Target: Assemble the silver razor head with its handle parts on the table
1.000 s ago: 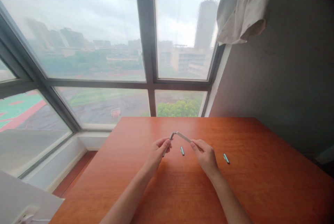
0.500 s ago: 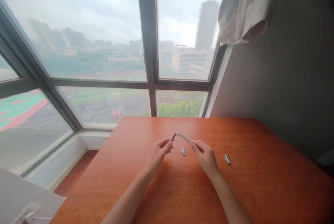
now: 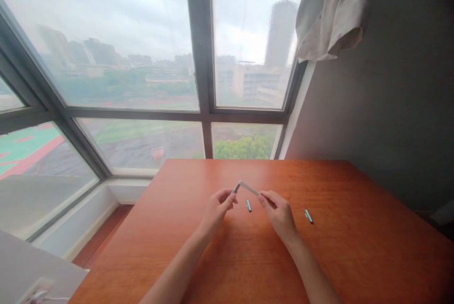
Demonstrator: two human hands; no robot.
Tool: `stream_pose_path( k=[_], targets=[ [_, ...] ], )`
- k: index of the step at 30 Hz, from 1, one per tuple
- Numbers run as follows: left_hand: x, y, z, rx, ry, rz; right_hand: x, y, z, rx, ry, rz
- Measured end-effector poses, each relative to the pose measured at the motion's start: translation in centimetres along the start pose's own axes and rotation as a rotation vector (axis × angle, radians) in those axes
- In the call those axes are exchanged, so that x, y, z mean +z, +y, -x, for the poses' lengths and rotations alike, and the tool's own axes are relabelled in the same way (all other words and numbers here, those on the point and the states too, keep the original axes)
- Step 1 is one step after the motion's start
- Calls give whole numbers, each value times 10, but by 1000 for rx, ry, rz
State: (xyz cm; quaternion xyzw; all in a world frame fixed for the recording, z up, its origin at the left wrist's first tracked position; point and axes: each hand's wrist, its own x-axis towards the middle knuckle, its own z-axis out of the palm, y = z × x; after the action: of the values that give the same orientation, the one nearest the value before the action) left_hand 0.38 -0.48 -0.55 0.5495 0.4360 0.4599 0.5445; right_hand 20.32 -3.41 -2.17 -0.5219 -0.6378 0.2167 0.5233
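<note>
Over the orange-brown table [image 3: 354,247] I hold two slim pale pieces that meet tip to tip in a low peak. My left hand [image 3: 217,208] pinches the short greyish piece [image 3: 235,187]. My right hand [image 3: 278,213] pinches the longer white pen barrel [image 3: 249,187]. Both hands are closed on their pieces, a little above the tabletop. A small teal pen cap [image 3: 248,205] lies on the table between my hands. A second teal cap [image 3: 308,216] lies to the right of my right hand.
A large window [image 3: 198,58] rises behind the table's far edge, with a low sill at left. A grey wall [image 3: 390,105] stands on the right, with a pale cloth [image 3: 329,11] hanging at the top. A white socket [image 3: 35,290] shows at bottom left.
Both hands stay almost still, holding the two pieces joined at the tips. The view has shifted very slightly.
</note>
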Motion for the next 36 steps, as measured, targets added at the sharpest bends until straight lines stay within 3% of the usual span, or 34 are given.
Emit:
stream_pose_path(
  k=[11, 36],
  targets=[
    [-3, 1, 0, 17, 49, -5, 0, 8, -2, -72, 48, 40],
    [-4, 3, 2, 65, 85, -43, 0, 12, -2, -23, 38, 17]
  ],
)
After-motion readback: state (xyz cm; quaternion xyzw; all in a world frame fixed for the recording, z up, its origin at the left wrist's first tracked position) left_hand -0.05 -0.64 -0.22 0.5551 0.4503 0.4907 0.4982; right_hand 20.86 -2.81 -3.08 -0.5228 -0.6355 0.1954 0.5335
